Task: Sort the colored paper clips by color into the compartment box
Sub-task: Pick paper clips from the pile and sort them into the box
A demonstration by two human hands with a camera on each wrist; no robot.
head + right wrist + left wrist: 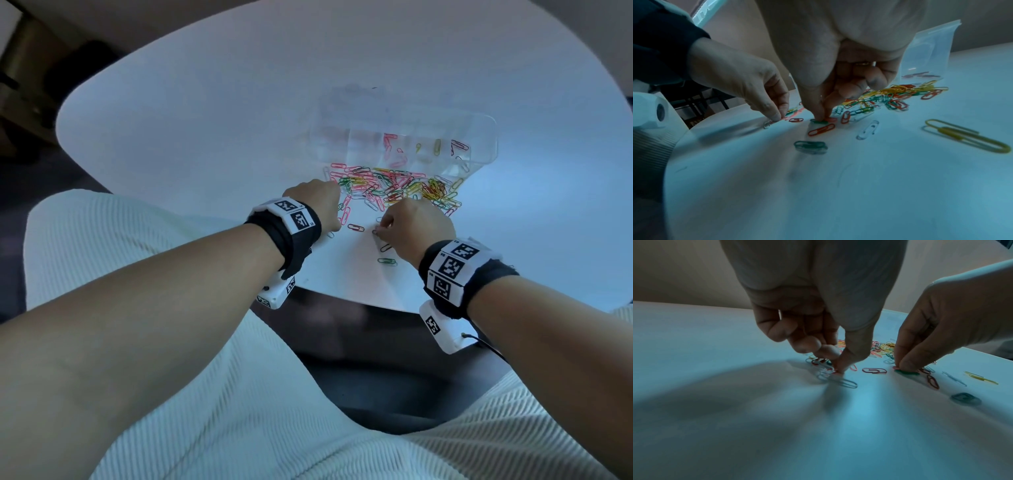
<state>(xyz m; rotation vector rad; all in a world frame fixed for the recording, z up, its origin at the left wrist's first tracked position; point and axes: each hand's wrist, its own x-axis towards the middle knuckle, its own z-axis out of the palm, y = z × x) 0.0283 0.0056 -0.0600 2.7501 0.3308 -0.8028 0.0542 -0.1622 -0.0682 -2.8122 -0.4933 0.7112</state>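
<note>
A clear compartment box (479,120) stands at the far right of the white table (205,120); it holds pink clips (394,150), yellow clips (436,147) and red clips (459,145) in separate compartments. In front of it lies a mixed pile of coloured paper clips (394,186). My left hand (838,371) is at the pile's near left edge, thumb and forefinger pinching a pink clip (835,372) against the table. My right hand (821,119) is beside it, fingertips pinching a green clip (819,121) on the tabletop.
Loose clips lie near the front edge: a red one (356,227) between my hands, another green one (810,146), a red one (821,129), a white one (868,129) and a yellow one (966,136). My lap in white ribbed cloth (205,411) is below the table edge.
</note>
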